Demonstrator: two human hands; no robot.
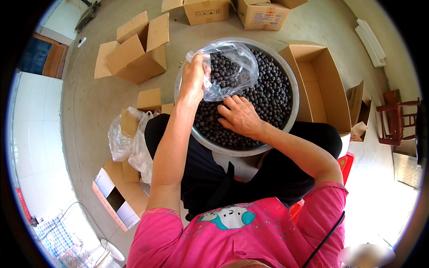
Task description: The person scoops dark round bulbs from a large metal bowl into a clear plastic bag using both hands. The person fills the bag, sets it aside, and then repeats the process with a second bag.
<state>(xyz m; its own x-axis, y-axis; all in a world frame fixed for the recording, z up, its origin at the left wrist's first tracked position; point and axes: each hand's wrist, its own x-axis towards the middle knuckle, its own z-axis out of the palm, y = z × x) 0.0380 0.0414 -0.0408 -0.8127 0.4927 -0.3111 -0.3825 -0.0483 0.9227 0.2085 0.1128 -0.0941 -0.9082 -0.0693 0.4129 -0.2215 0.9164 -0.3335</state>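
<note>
A wide metal basin (293,96) rests before my lap, filled with small, dark, round balls (272,82) that look like nuts or fruits. Over its far left part, my left hand (195,76) grips the side of a clear plastic bag (246,67). Dark balls show through the bag; whether they lie inside it or beneath it is hard to tell. My right hand (241,117) lies palm down on the balls, its fingers bent and spread, the fingertips at the bag's near edge. Those fingertips are partly hidden.
An open cardboard box (138,56) stands at the far left, with another long carton (319,85) right of the basin. More cartons (206,11) sit beyond it. Crumpled plastic bags (140,147) lie by my left leg. A small wooden chair (395,118) stands far right.
</note>
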